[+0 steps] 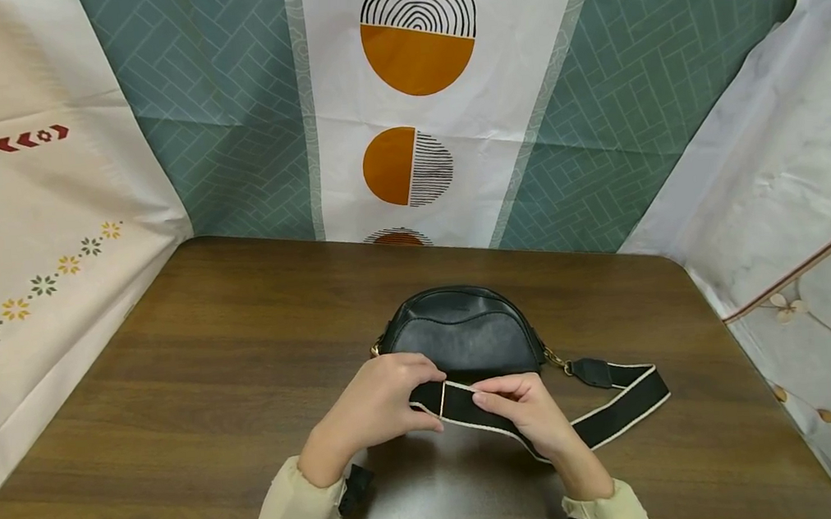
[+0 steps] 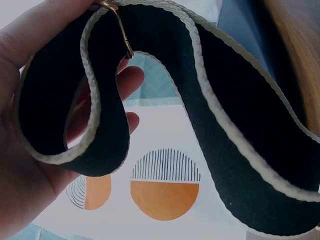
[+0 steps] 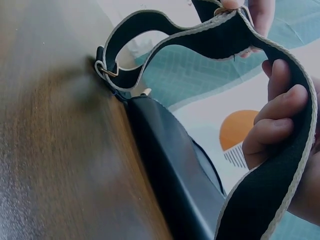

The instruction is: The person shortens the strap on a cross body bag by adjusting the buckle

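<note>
A black half-moon handbag (image 1: 460, 342) lies on the table, just beyond both hands. Its wide black strap with white braided edges (image 1: 473, 408) stretches between the hands. My left hand (image 1: 379, 403) grips the strap beside a thin gold slider buckle (image 1: 442, 399). To the right of that buckle, my right hand (image 1: 529, 414) pinches the strap between thumb and fingers. In the left wrist view the strap (image 2: 107, 135) forms a loop by the palm below the buckle (image 2: 122, 32). The right wrist view shows the strap (image 3: 275, 185) running across the curled right fingers (image 3: 280, 132).
The strap's right end joins the bag by a leather tab (image 1: 590, 373) and gold clasp (image 1: 558, 361), with a folded length on the brown wooden table (image 1: 212, 393). Patterned cloths (image 1: 235, 143) hang behind and at the sides. Dark wrist bands (image 1: 356, 489) sit at the sleeves.
</note>
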`<move>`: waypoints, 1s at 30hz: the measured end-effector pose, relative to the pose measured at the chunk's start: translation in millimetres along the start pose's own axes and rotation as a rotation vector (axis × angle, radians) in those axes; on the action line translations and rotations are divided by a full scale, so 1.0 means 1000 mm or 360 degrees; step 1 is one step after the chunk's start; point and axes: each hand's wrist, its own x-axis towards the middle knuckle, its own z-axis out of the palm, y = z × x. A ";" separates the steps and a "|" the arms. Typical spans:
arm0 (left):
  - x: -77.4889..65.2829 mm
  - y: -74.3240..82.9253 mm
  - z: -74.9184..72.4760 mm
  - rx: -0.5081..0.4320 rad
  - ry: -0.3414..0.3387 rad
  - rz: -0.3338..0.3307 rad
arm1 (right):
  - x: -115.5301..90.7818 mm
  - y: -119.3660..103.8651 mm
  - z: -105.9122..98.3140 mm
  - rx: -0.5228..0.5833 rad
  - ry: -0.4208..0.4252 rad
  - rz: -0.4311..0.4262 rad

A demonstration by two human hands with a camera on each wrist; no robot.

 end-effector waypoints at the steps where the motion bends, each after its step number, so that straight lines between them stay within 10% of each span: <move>1: 0.001 0.001 0.000 0.0013 -0.0001 0.0010 | 0.001 0.000 0.001 0.0003 -0.0002 -0.0004; 30: 0.004 0.006 0.005 -0.0004 0.0049 0.0043 | 0.004 0.000 0.009 0.0031 0.0000 0.0050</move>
